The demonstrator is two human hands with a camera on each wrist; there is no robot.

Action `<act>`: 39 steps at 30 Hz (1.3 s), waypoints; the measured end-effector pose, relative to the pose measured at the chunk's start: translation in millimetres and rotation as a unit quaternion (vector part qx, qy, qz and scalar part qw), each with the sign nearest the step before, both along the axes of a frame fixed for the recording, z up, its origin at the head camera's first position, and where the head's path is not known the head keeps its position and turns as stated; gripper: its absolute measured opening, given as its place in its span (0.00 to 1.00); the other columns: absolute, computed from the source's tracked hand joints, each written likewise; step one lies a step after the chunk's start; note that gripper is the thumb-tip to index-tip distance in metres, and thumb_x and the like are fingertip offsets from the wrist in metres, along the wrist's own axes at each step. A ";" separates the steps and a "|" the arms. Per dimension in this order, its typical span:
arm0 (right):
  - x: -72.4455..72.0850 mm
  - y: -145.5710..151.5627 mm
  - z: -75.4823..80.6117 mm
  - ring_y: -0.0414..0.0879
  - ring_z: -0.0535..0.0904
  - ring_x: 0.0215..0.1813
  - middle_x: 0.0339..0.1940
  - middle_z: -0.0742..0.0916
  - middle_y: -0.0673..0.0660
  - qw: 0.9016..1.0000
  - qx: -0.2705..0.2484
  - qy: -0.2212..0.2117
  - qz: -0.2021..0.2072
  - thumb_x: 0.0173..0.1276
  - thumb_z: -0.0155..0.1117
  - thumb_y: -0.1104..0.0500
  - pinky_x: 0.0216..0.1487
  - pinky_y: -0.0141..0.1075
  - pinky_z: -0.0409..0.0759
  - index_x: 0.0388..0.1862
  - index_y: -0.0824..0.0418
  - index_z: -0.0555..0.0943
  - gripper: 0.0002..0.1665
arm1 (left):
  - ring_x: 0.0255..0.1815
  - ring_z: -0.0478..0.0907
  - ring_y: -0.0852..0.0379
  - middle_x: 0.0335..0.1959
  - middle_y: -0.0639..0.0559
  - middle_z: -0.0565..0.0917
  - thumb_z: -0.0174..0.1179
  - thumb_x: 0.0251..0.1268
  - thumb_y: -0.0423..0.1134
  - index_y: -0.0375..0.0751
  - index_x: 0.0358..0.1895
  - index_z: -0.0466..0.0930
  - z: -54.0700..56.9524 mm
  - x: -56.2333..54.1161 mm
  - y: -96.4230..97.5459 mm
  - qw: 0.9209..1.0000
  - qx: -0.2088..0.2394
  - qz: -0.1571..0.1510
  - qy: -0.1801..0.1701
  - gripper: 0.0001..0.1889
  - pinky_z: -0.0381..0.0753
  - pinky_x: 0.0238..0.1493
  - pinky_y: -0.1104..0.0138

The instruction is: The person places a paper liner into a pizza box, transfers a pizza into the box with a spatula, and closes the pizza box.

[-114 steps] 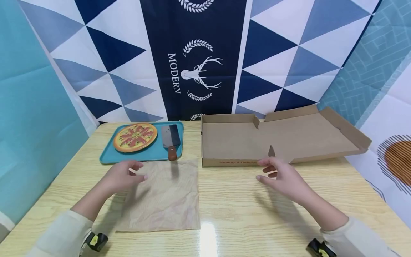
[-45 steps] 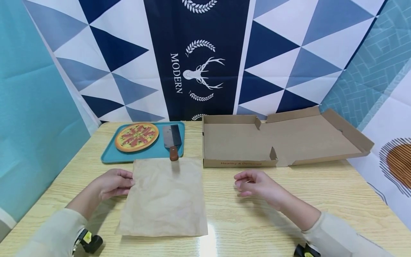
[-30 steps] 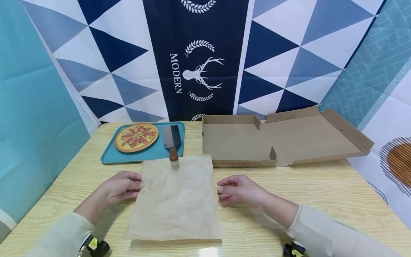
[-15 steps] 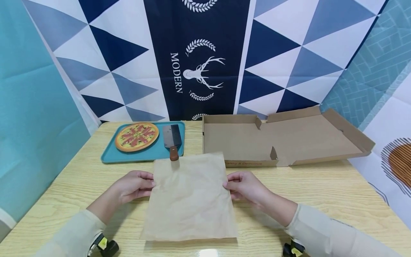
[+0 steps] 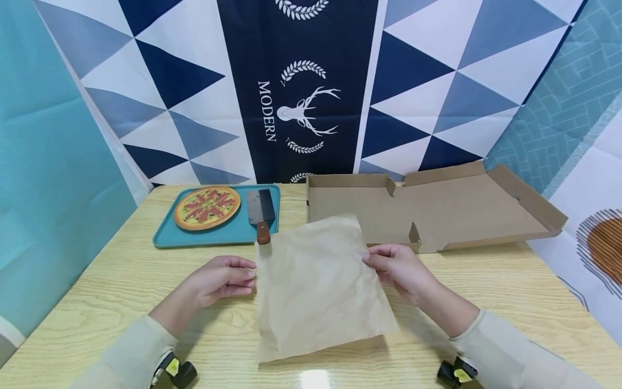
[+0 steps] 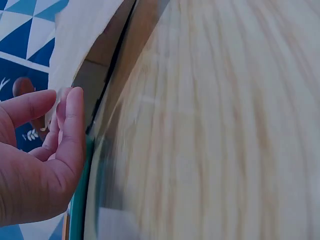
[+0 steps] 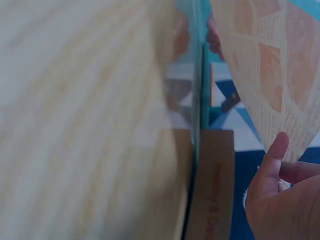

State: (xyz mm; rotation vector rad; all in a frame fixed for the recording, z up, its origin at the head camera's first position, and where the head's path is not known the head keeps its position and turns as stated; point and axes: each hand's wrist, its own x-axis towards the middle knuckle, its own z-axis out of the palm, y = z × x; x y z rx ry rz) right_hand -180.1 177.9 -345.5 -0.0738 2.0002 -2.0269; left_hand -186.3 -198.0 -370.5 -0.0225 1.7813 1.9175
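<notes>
A tan sheet of food wrapping paper (image 5: 320,292) is raised over the table, tilted, its right side higher. My right hand (image 5: 400,270) pinches its right edge between thumb and fingers. In the right wrist view the underside of the paper (image 7: 270,65) shows newspaper-style print, and the thumb (image 7: 277,155) presses on its corner. My left hand (image 5: 221,281) is beside the paper's left edge, fingertips right at it. From the left wrist, the left hand (image 6: 45,150) has thumb and fingers slightly parted, with the paper behind them.
An opened cardboard pizza box (image 5: 359,208) lies behind the paper, its lid spread right. At back left a blue tray (image 5: 165,232) holds a pizza (image 5: 206,208) and a pizza server (image 5: 261,208), whose wooden handle overhangs the tray's front edge. A patterned cloth (image 5: 301,81) hangs behind.
The paper lay flat at the left; my left hand lifted its edge and carried it right. My right hand took the right edge, then raised it, and the left fingers have parted from the sheet.
</notes>
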 end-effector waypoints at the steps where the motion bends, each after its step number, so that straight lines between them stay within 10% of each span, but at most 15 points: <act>1: -1.0 3.0 1.7 0.38 0.78 0.33 0.31 0.83 0.49 1.000 0.001 0.003 -0.005 0.69 0.61 0.66 0.34 0.29 0.79 0.37 0.65 0.82 0.04 | 0.34 0.83 0.58 0.32 0.47 0.82 0.56 0.67 0.26 0.24 0.54 0.70 0.5 0.1 2.8 1.000 0.001 -0.001 0.002 0.15 0.84 0.43 0.64; 13: -7.8 33.1 20.4 0.36 0.72 0.33 0.30 0.83 0.44 0.997 0.016 0.021 -0.070 0.70 0.63 0.60 0.29 0.25 0.72 0.32 0.52 0.83 0.06 | 0.37 0.81 0.54 0.37 0.42 0.78 0.54 0.67 0.26 0.20 0.54 0.67 11.1 2.8 45.3 0.994 -0.047 -0.065 0.077 0.16 0.83 0.46 0.58; 22: -12.9 46.9 28.2 0.35 0.72 0.32 0.30 0.83 0.43 0.994 0.005 0.045 -0.101 0.70 0.63 0.60 0.29 0.25 0.72 0.31 0.51 0.84 0.08 | 0.41 0.78 0.54 0.41 0.44 0.79 0.59 0.69 0.33 0.27 0.54 0.76 29.6 3.2 69.0 0.963 -0.136 -0.108 0.209 0.15 0.82 0.48 0.56; 29: -17.0 51.1 31.5 0.33 0.72 0.29 0.29 0.84 0.43 0.989 -0.051 0.058 -0.129 0.69 0.63 0.63 0.24 0.23 0.69 0.28 0.51 0.85 0.11 | 0.45 0.78 0.53 0.44 0.49 0.82 0.62 0.67 0.34 0.37 0.49 0.81 46.0 -1.1 91.4 0.930 -0.201 -0.030 0.306 0.10 0.81 0.45 0.63; 39: -21.4 51.8 34.8 0.34 0.77 0.31 0.31 0.83 0.45 0.981 -0.108 0.067 -0.144 0.69 0.62 0.66 0.29 0.25 0.78 0.28 0.54 0.84 0.11 | 0.43 0.79 0.52 0.41 0.44 0.81 0.63 0.64 0.29 0.32 0.46 0.79 52.0 -16.4 103.6 0.902 -0.155 0.094 0.392 0.10 0.81 0.46 0.61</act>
